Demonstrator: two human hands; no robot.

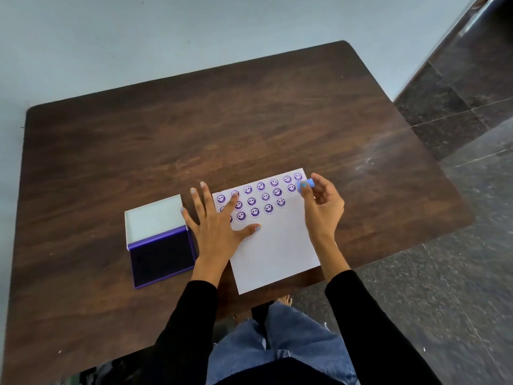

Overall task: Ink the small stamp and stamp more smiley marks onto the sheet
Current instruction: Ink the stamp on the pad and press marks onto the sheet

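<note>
A white sheet (pixel 274 254) lies on the dark wooden table (pixel 194 129), with several purple smiley marks in three rows across its top part. My left hand (pixel 215 223) rests flat on the sheet's left edge, fingers spread, covering a few marks. My right hand (pixel 322 202) pinches a small blue stamp (pixel 305 185) at the sheet's upper right corner, near the end of the second row. The open ink pad (pixel 162 254), dark purple with a white lid (pixel 154 218) folded back, sits to the left of the sheet.
The table's right edge runs close beside my right hand, with dark stone floor (pixel 458 245) beyond it. My legs in blue jeans (pixel 277 343) show below the table's near edge. A pale wall (pixel 138 31) stands behind the table.
</note>
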